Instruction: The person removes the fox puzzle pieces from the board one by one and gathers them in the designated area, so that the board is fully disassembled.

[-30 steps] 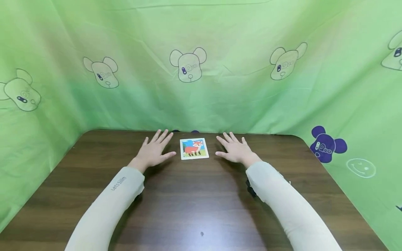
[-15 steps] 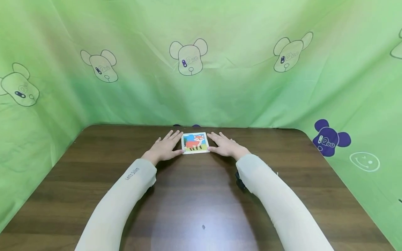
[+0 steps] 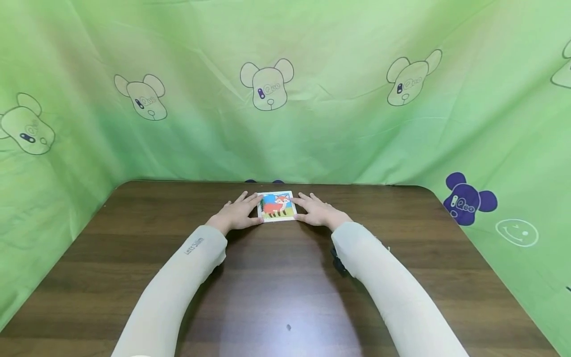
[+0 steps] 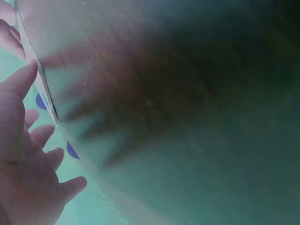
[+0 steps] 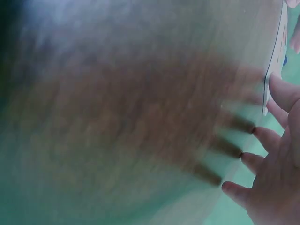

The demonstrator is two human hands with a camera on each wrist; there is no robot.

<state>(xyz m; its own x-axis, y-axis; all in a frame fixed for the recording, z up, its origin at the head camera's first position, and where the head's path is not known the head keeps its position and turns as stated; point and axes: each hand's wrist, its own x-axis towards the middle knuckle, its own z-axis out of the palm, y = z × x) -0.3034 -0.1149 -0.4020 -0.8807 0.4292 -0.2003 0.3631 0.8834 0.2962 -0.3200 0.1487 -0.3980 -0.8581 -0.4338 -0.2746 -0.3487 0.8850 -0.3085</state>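
A flat square fox picture board [image 3: 277,207] with a white border lies on the brown table near its far edge. Beside its left edge is my left hand [image 3: 235,214], fingers spread and fairly straight, with thumb and index tips touching the board. On the opposite side my right hand [image 3: 317,212] lies in much the same way, its thumb and index tips at the board's right edge. The left wrist view shows the left hand [image 4: 33,154] with its thumb on the rim of the board. In the right wrist view the right thumb [image 5: 283,91] meets the rim too.
A dark brown wooden table [image 3: 267,287] spans the view, with a small dark spot [image 3: 288,327] near its front. Behind and around it hangs a green curtain [image 3: 200,139] printed with bear heads. A black band [image 3: 339,260] shows under the right sleeve.
Both hands have moved inward from either side, from apart to touching the board's left and right edges. The board looks about unmoved on the table; the head view has shifted slightly.
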